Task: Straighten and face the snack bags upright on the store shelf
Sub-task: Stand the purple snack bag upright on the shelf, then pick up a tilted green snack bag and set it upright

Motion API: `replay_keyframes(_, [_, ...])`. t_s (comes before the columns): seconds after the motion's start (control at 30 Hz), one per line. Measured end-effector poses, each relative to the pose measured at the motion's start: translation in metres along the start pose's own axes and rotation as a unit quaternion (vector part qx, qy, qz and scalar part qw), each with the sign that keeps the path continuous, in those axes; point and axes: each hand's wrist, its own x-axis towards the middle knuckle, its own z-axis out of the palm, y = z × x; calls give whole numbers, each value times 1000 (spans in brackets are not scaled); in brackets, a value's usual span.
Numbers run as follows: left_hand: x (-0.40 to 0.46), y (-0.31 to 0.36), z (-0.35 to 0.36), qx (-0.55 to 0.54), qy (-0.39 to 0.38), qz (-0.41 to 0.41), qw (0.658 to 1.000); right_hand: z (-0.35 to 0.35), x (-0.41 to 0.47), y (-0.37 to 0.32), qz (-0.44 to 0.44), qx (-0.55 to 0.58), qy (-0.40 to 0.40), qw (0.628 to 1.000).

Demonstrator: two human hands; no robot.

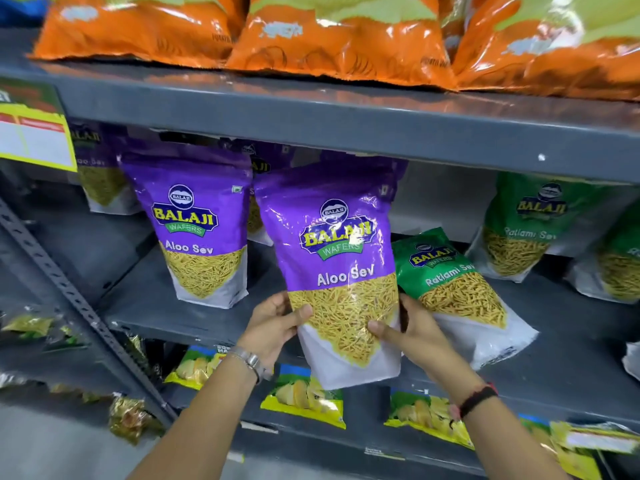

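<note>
I hold a purple Aloo Sev bag (332,258) upright in front of the middle shelf (166,306), label facing me. My left hand (277,323) grips its lower left edge and my right hand (401,332) grips its lower right edge. The bag's bottom hangs below the shelf's front lip. A second purple Aloo Sev bag (197,230) stands upright on the shelf to the left. Just right of the held bag, a green Ratlami Sev bag (457,292) lies tilted, leaning to the right.
More purple bags (100,168) stand behind at the left; green Ratlami Sev bags (523,226) stand at the right. Orange bags (332,36) fill the upper shelf. Yellow chip packets (304,396) lie on the lower shelf. A slanted metal upright (69,292) runs at the left.
</note>
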Motion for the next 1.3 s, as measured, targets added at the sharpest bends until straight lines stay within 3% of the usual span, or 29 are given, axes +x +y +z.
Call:
replay_keyframes(0.2, [7, 13, 3, 25, -9, 33, 999, 6, 10, 3, -21, -16, 30, 999])
replay_keyframes(0.47, [58, 32, 4, 62, 60, 84, 993, 30, 79, 4, -64, -18, 52, 996])
replay_keyframes(0.7, [62, 1, 1, 81, 246, 105, 960, 28, 81, 10, -48, -28, 27, 998])
replay_keyframes(0.8, [45, -11, 20, 59, 317, 134, 937, 3, 67, 6, -51, -102, 71, 991])
replay_keyframes(0.9, [30, -25, 56, 182, 279, 173, 927, -41, 49, 4, -65, -162, 171, 970])
replay_keyframes(1.0, [32, -35, 104, 204, 192, 169, 945, -92, 34, 15, -7, -178, 228, 957])
replay_keyframes(1.1, [47, -42, 148, 216, 135, 56, 965, -138, 33, 35, 63, -186, 193, 961])
replay_keyframes(1.2, [64, -56, 171, 169, 82, -119, 975, -165, 41, 60, 142, -113, 59, 982])
replay_keyframes(1.3, [80, -70, 180, 69, 19, -214, 974, -182, 55, 92, 203, -46, -63, 976])
